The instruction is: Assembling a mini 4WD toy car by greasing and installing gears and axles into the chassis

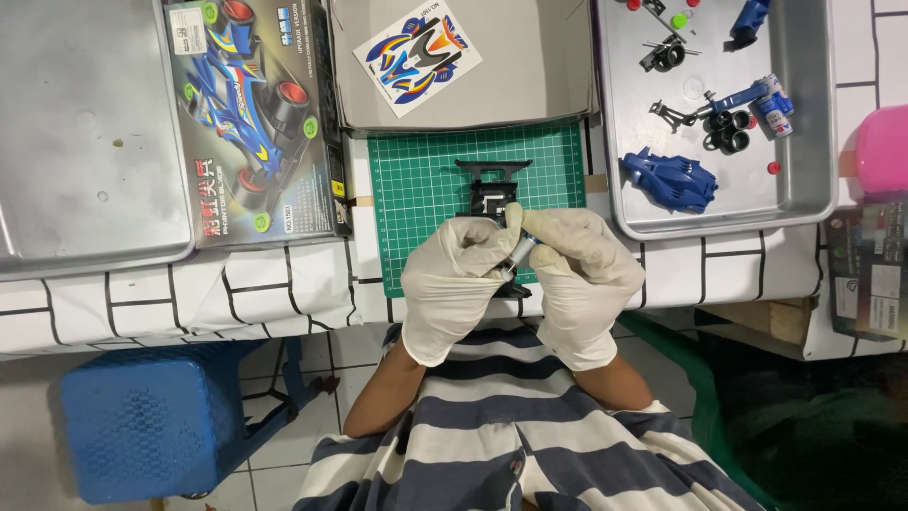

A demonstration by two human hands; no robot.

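Left hand (461,274) in a cream latex glove reaching just past the wrist, right hand (579,274) in a matching glove, slightly wrinkled at the knuckles, forearms bare, short-sleeved shirt (511,426) with broad horizontal navy and off-white stripes, small dark button at the chest

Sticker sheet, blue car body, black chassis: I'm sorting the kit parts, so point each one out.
sticker sheet (417,53), head view, middle of the sheet
blue car body (670,179), head view, its top shell
black chassis (492,186), head view, rear part above the hands
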